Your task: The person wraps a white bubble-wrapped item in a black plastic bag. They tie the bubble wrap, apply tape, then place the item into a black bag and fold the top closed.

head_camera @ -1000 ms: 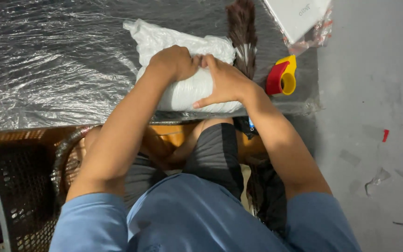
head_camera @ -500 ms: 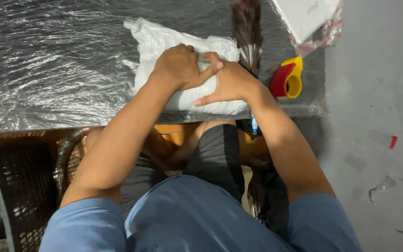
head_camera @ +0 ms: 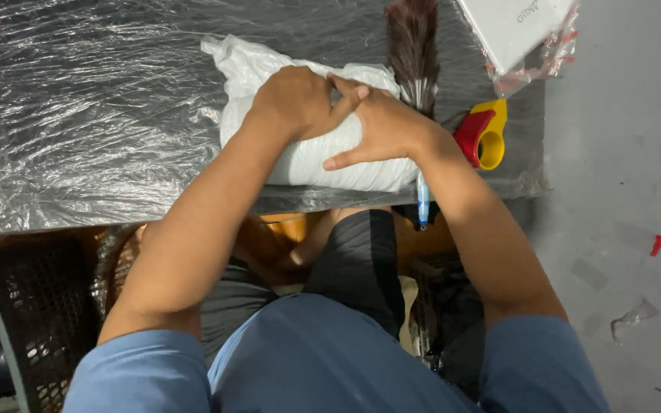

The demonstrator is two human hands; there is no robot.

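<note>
Both hands pressing on a white plastic-wrapped bundle (head_camera: 307,157) at the counter's (head_camera: 78,138) near edge: left hand (head_camera: 296,99) curling its grip over the top, right hand (head_camera: 380,126) lying flat, fingers spread, thumb overlapping the left. Just right, a red-and-yellow tape dispenser (head_camera: 487,134) is sitting. Beyond, a brown feather duster (head_camera: 413,46) is lying, then a white packet (head_camera: 518,30).

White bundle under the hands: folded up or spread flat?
Bunched up: the white bundle sits as a rounded, plastic-wrapped lump, with both hands pressing on it.
</note>
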